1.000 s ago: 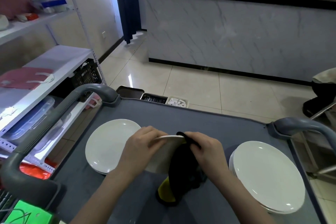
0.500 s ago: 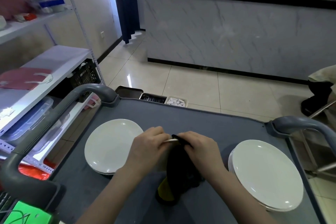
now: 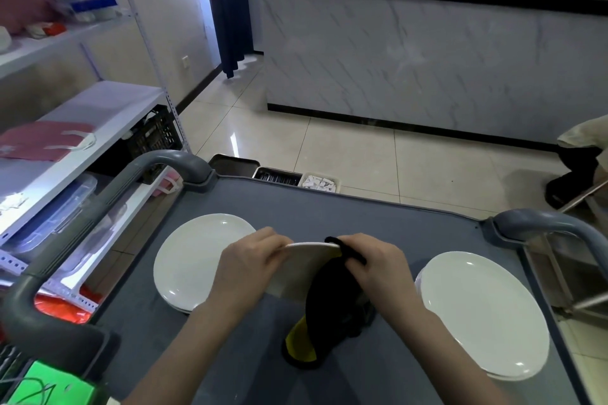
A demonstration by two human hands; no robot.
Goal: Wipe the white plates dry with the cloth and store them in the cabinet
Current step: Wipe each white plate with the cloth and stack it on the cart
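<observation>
Both hands over the grey desk (image 3: 329, 207), working one white plate (image 3: 307, 255).
- Left hand (image 3: 250, 263): fingers curled over the plate's left rim, gripping it.
- Right hand (image 3: 381, 266): clamps the cloth (image 3: 329, 302) around the plate's right rim, fingers curled tight.
- Plate: held up off the desk, tipped so I see it nearly edge-on, between the two stacks.
- Cloth: black, drapes down from the right hand under the plate. Its lower end shows a yellow patch (image 3: 299, 339). I cannot tell whether that end touches the desk.
- Left stack (image 3: 194, 256): white plates lying flat on the desk, just beside the left wrist.
- Right stack (image 3: 483, 316): white plates flat near the desk's right edge, apart from the right forearm.
- White shelving (image 3: 98, 115) stands left of the desk.
</observation>
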